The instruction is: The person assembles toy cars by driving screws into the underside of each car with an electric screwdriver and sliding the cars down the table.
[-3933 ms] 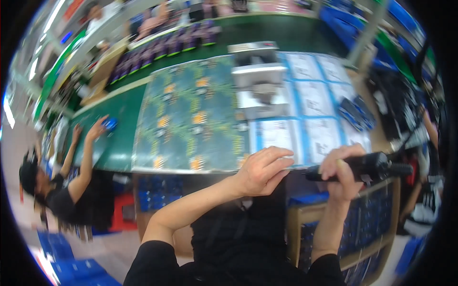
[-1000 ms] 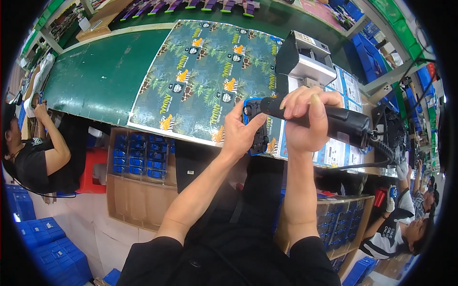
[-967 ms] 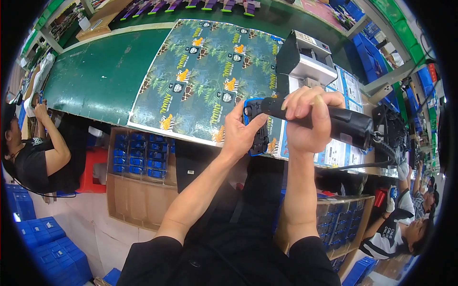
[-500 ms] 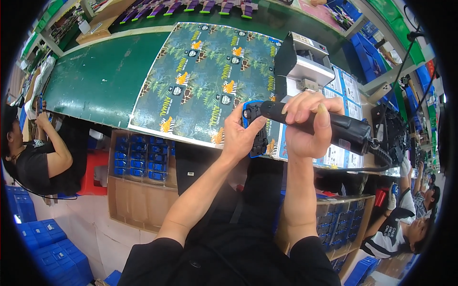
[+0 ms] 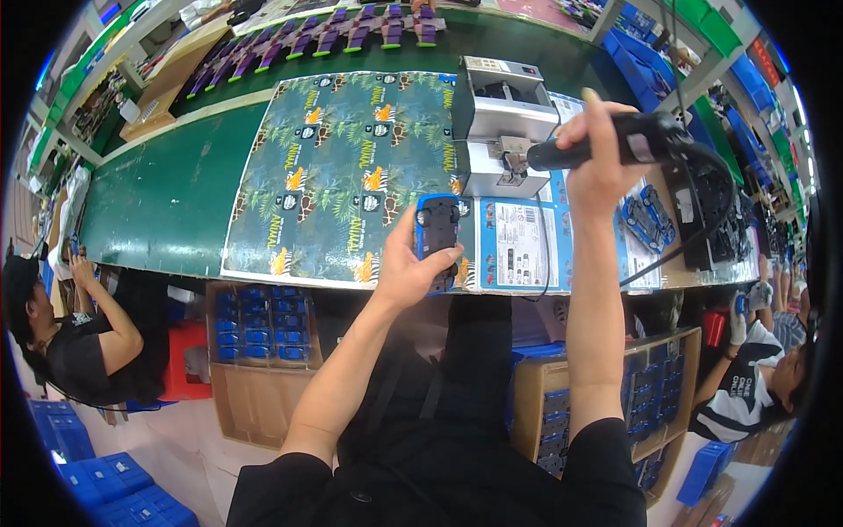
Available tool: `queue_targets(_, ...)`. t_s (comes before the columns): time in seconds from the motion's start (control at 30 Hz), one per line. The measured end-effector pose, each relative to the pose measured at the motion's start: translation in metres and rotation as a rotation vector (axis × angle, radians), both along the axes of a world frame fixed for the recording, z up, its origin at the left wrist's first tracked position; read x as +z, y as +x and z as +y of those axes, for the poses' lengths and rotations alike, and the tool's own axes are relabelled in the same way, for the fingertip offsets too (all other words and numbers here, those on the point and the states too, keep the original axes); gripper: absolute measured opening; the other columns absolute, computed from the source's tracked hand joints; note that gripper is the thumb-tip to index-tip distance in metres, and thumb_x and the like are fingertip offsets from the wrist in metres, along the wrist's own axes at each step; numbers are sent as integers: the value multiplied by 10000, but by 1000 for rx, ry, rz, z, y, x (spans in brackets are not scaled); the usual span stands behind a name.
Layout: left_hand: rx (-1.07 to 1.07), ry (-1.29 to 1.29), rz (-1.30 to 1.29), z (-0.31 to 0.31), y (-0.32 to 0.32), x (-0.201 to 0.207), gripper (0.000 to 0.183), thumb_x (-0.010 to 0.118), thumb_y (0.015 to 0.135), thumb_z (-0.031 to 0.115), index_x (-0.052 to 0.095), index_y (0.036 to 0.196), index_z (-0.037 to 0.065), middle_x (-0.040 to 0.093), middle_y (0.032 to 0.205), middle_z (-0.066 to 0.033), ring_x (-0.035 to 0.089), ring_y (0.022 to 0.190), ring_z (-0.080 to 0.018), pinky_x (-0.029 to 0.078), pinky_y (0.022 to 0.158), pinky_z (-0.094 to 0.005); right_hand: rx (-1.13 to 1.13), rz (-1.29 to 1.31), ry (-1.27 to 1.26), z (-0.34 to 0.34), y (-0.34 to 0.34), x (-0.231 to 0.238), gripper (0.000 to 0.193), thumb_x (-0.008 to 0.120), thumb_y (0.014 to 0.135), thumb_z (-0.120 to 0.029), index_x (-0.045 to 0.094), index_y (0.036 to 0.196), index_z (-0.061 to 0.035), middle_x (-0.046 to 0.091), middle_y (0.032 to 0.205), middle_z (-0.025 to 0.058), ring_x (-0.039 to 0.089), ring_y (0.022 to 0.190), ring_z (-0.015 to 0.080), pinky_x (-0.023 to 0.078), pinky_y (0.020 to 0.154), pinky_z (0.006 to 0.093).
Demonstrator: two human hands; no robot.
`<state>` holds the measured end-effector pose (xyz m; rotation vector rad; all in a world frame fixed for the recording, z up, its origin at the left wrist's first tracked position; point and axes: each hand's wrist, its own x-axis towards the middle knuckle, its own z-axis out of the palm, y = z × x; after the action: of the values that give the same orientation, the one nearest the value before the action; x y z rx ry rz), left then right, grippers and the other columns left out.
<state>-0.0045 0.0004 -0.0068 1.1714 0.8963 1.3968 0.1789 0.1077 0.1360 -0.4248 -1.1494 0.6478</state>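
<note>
My left hand [image 5: 406, 268] is closed around a blue toy car [image 5: 437, 230], its black underside turned up, just above the bench's front edge. In my right hand [image 5: 601, 167] is a black electric screwdriver [image 5: 641, 140], held roughly level with a finger raised over it. The screwdriver's tip points left and reaches the front of a silver screw feeder [image 5: 509, 114]. Whether a screw sits on the tip is too small to tell.
Printed animal sheets [image 5: 342, 176] cover the green bench [image 5: 176, 176]. Another blue toy car [image 5: 648, 220] and black parts [image 5: 724, 220] lie to the right. Cardboard boxes [image 5: 263, 391] of cars stand below the bench. Purple toys [image 5: 351, 35] line the far side. People work at both sides.
The screwdriver has left the toy car and moved to the screw feeder with my right hand. My left hand still holds the car. The view has shifted somewhat.
</note>
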Motion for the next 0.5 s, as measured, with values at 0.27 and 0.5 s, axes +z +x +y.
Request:
queue_targets(0.27, 71, -107, -253, 0, 1, 4, 511, 731, 784, -34, 536, 1248, 54, 663, 1065, -69, 685, 890, -158, 561, 802, -317, 3, -200, -143, 11, -5, 8, 251, 731, 849, -110, 602, 648, -34, 563, 525, 44, 542, 436, 128, 442, 470, 263)
queue_targets(0.5, 132, -110, -264, 3, -1, 2, 509, 724, 790, -24, 522, 1250, 56, 653, 1052, -69, 680, 862, -158, 560, 796, -317, 328, -171, -353, -13, -3, 3, 170, 692, 876, -163, 570, 846, -48, 515, 571, 35, 492, 430, 150, 425, 472, 300)
